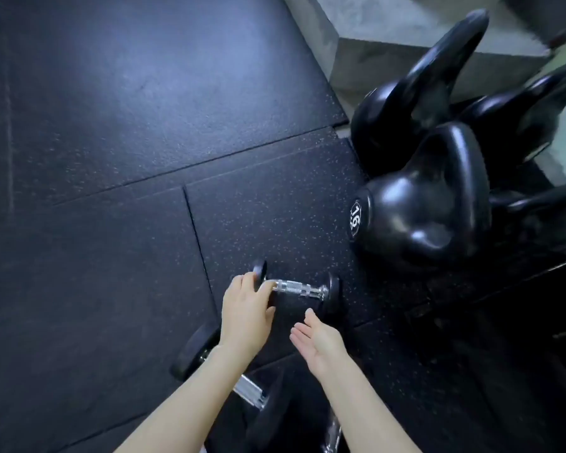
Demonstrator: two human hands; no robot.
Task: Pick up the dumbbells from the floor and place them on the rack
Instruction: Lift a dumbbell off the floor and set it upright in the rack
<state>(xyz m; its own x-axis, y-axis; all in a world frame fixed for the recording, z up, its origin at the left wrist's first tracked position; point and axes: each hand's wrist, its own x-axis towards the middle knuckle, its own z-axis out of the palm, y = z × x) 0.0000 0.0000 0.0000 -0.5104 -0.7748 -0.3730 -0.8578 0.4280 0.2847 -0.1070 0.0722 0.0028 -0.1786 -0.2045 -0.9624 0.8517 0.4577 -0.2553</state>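
Note:
A small black dumbbell (303,289) with a chrome handle lies on the dark rubber floor just ahead of me. My left hand (245,308) rests on its left end, fingers curled over the black head and the start of the handle. My right hand (317,341) hovers open, palm turned left, just below the dumbbell's right end, touching nothing. A larger dumbbell (242,384) lies nearer to me, partly hidden under my left forearm. Another chrome handle (332,434) shows at the bottom edge. No rack is clearly visible.
Several black kettlebells stand at the right, the nearest marked 16 (419,204). A grey concrete step (406,40) rises at the top right. Dark speckled rubber floor tiles (111,158) spread across the left and centre.

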